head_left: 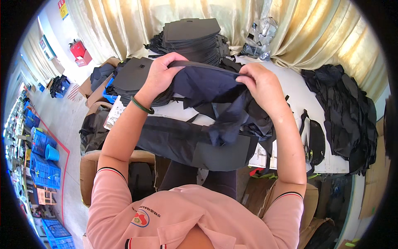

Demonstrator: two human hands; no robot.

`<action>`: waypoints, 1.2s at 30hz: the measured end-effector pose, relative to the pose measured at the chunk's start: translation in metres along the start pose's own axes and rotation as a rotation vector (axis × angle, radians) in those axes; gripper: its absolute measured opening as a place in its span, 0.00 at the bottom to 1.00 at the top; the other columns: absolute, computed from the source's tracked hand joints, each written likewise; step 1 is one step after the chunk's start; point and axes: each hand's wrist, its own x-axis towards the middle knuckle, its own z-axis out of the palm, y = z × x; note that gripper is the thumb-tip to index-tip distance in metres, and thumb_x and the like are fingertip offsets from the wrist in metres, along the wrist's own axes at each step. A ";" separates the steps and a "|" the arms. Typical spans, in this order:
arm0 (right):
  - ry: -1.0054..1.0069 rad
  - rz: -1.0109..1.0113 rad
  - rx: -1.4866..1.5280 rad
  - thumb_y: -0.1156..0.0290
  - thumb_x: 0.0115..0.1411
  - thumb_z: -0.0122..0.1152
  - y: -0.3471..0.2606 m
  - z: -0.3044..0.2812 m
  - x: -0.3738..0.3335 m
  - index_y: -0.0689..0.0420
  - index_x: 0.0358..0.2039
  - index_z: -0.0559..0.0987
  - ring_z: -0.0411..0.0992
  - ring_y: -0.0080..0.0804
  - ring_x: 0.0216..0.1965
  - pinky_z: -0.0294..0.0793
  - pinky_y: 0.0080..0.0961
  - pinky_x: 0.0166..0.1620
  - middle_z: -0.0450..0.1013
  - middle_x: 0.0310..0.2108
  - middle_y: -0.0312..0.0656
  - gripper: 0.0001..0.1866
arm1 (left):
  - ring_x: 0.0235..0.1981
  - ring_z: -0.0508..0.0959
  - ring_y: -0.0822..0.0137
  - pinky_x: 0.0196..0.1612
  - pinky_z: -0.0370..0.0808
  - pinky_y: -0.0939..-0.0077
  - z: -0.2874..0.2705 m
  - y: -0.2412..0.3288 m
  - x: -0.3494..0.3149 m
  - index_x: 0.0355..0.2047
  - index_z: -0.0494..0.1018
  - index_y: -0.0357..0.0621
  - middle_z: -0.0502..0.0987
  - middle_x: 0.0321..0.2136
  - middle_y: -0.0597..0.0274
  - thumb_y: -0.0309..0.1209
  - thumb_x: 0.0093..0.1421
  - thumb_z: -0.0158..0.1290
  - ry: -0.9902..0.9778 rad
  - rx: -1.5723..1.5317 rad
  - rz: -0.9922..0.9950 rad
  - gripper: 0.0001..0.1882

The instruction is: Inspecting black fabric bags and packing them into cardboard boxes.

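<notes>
Between my two raised hands a black fabric piece is stretched by its upper edge, its dark cloth hanging down over the white table. My left hand pinches the left end of that edge, a green bangle on its wrist. At the right end, my right hand grips the edge between thumb and fingers. Below, a long black fabric piece with a dark grey panel lies along the table's near edge and over my lap. Crumpled black cloth lies beside my right forearm.
Stacks of dark flat panels stand at the back and left. A heap of black cloth hangs over the table's right side, near a small black pouch. Cardboard boxes sit below; blue crates stand far left.
</notes>
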 end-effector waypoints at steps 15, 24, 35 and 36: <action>-0.063 0.541 -0.044 0.66 0.56 0.60 0.086 0.104 -0.069 0.57 0.36 0.75 0.76 0.48 0.31 0.76 0.38 0.37 0.77 0.35 0.46 0.10 | 0.34 0.75 0.78 0.41 0.71 0.85 -0.096 0.011 -0.037 0.38 0.75 0.38 0.78 0.32 0.69 0.21 0.63 0.49 0.300 -0.430 -0.114 0.06; -0.252 0.175 0.174 0.65 0.48 0.73 0.028 0.188 -0.073 0.54 0.61 0.63 0.63 0.52 0.59 0.66 0.39 0.58 0.63 0.59 0.48 0.41 | 0.34 0.74 0.79 0.41 0.69 0.85 -0.111 -0.002 -0.066 0.37 0.75 0.39 0.77 0.32 0.69 0.21 0.63 0.49 0.366 -0.343 -0.235 0.05; -0.249 0.100 0.326 0.61 0.58 0.61 -0.028 0.182 -0.032 0.58 0.34 0.78 0.76 0.52 0.37 0.74 0.44 0.40 0.77 0.31 0.51 0.12 | 0.67 0.51 0.41 0.66 0.47 0.43 -0.083 0.023 -0.115 0.63 0.60 0.53 0.56 0.64 0.47 0.36 0.44 0.67 -0.094 0.867 0.046 0.45; -0.265 0.062 0.368 0.60 0.58 0.61 -0.044 0.171 -0.030 0.57 0.33 0.78 0.76 0.52 0.35 0.75 0.44 0.38 0.77 0.29 0.51 0.13 | 0.67 0.52 0.43 0.67 0.47 0.44 -0.059 0.024 -0.120 0.62 0.61 0.53 0.57 0.64 0.48 0.37 0.45 0.67 -0.157 0.842 0.057 0.43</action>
